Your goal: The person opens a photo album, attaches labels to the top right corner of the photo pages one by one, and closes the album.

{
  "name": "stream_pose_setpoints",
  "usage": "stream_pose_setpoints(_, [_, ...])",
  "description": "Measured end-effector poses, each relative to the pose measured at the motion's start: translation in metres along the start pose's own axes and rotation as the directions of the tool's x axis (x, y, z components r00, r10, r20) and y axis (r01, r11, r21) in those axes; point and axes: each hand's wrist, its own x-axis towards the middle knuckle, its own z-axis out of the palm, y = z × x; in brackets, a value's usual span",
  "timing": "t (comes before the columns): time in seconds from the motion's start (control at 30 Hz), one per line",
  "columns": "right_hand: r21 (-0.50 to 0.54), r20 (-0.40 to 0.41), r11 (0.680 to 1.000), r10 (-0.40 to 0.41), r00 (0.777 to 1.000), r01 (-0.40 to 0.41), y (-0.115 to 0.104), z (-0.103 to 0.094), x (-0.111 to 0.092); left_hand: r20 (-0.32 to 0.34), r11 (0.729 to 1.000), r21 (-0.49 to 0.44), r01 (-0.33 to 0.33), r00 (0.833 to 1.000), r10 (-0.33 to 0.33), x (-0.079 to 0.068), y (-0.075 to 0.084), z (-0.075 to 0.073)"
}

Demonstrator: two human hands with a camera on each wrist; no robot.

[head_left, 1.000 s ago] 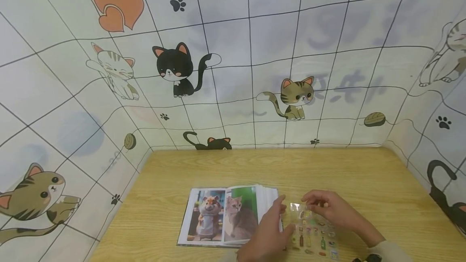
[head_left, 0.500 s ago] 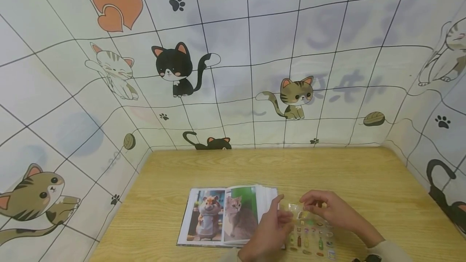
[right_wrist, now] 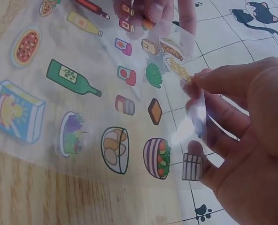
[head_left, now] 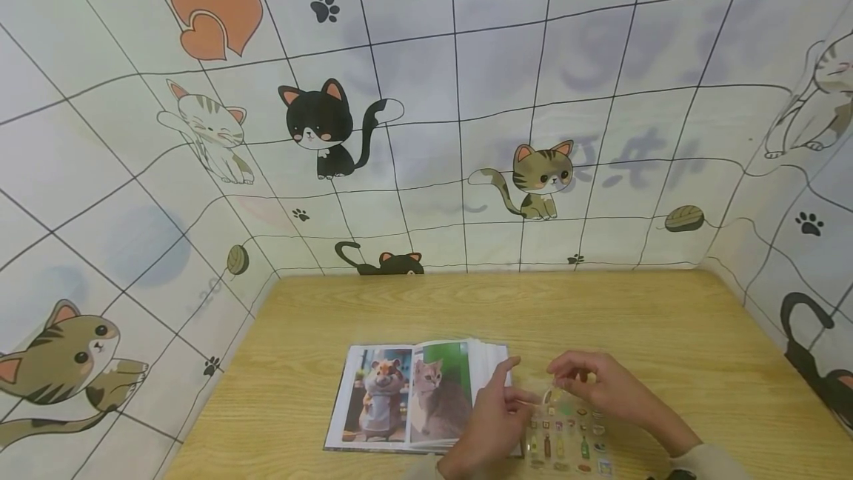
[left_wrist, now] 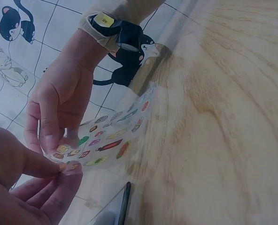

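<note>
Wood-grain table (head_left: 493, 310) with an open photo album (head_left: 420, 395) on it

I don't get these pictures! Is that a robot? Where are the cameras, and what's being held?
No robot: just a person's bare left hand and right hand. One camera is worn on the head and looks forward and down; each wrist wears another, looking closely at that hand's work. On the pale yellow wood-grained table lies an open, white-paged photo album showing a hamster and a cat. Beside it, both hands hold a clear plastic sheet of colourful food stickers. The right thumb is at a small yellow sticker.
</note>
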Motion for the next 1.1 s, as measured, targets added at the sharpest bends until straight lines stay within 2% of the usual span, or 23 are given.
stream_pose_setpoints(0.13, [-0.085, -0.05, 0.996, -0.002, 0.999, -0.003, 0.0, 0.001, -0.002, -0.008, 1.0, -0.005, 0.024, 1.0, -0.024, 0.0, 0.002, 0.0])
stream_pose_setpoints(0.23, [-0.158, -0.112, 0.987, -0.044, 0.993, 0.026, -0.002, 0.003, -0.002, -0.011, 0.999, -0.022, 0.04, 0.999, -0.04, 0.0, 0.002, 0.0])
stream_pose_setpoints(0.33, [-0.173, -0.149, 0.982, -0.097, 0.984, 0.07, -0.006, 0.006, -0.001, -0.01, 0.999, -0.039, 0.035, 0.999, -0.035, 0.001, 0.001, 0.0])
stream_pose_setpoints(0.47, [-0.129, -0.11, 0.984, -0.14, 0.984, 0.125, -0.01, 0.008, -0.001, -0.004, 0.997, -0.061, 0.041, 0.999, -0.041, 0.001, 0.0, -0.001])
stream_pose_setpoints(0.6, [-0.109, -0.064, 0.986, -0.135, 0.989, 0.127, -0.008, 0.011, -0.002, 0.006, 0.996, -0.071, 0.059, 0.998, -0.058, 0.001, 0.0, -0.001])
stream_pose_setpoints(0.8, [-0.115, -0.061, 0.987, -0.115, 0.991, 0.108, -0.008, 0.015, -0.004, 0.006, 0.995, -0.063, 0.074, 0.997, -0.074, 0.001, 0.0, 0.0])
stream_pose_setpoints(0.97, [-0.126, -0.065, 0.982, -0.15, 0.987, 0.141, -0.01, 0.016, -0.003, 0.014, 0.994, -0.069, 0.08, 0.997, -0.079, 0.001, 0.001, -0.001])
stream_pose_setpoints(1.1, [-0.13, -0.058, 0.982, -0.148, 0.987, 0.14, -0.009, 0.016, -0.004, 0.024, 0.994, -0.075, 0.079, 0.997, -0.078, 0.001, 0.001, -0.001])
